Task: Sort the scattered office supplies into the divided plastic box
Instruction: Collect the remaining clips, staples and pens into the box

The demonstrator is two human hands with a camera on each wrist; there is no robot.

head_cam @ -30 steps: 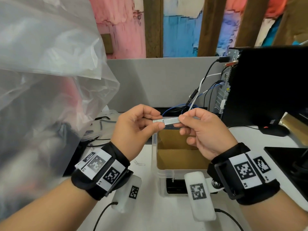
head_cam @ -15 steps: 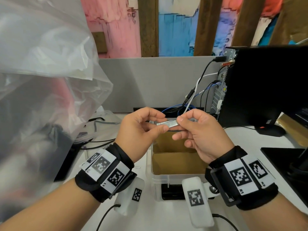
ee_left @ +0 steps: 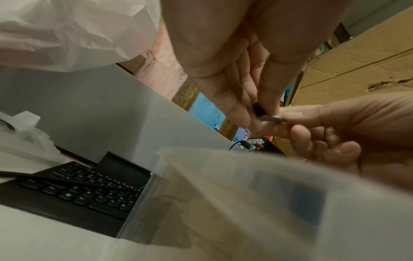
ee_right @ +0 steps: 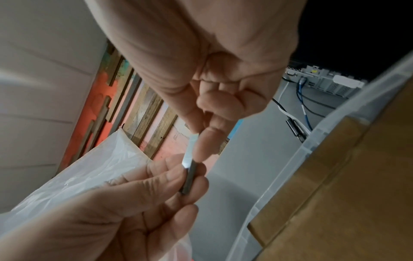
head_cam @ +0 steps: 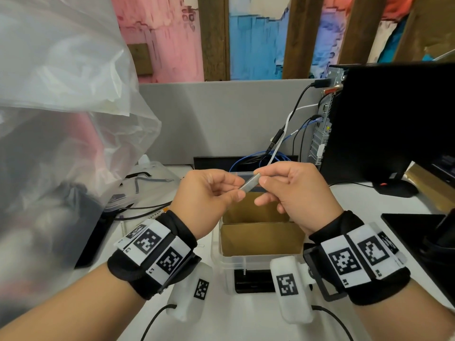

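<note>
Left hand [head_cam: 206,193]: pinches the lower left end of the staple strip [head_cam: 250,185] between thumb and fingertips.
Right hand [head_cam: 293,193]: pinches the strip's upper right end; its other fingers are curled toward the palm.
Staple strip: a short silvery bar, tilted up toward the right, held in the air above the far end of the plastic box [head_cam: 218,252], touching only the 2 hands.
Plastic box: clear, on the white desk [head_cam: 246,321] directly below the hands; brown cardboard dividers [head_cam: 261,238] split it into at least 2 compartments seen from the head view.
Head view only: a small paper clip [head_cam: 200,245] lies on the desk just left of the box; a black computer tower [head_cam: 394,114] with cables stands to the right, a large clear plastic bag [head_cam: 61,107] to the left.
Left wrist view only: a black keyboard [ee_left: 78,190] sits just beside the box's left wall, and something blue shows blurred through the box wall.
Right wrist view only: the strip appears edge-on, bright at the middle where light catches it, with the box rim [ee_right: 312,150] close on the right.
Edges and room: the box top is open beneath the strip; the grey partition [head_cam: 221,119] closes off the back, while bag and tower flank the sides.
</note>
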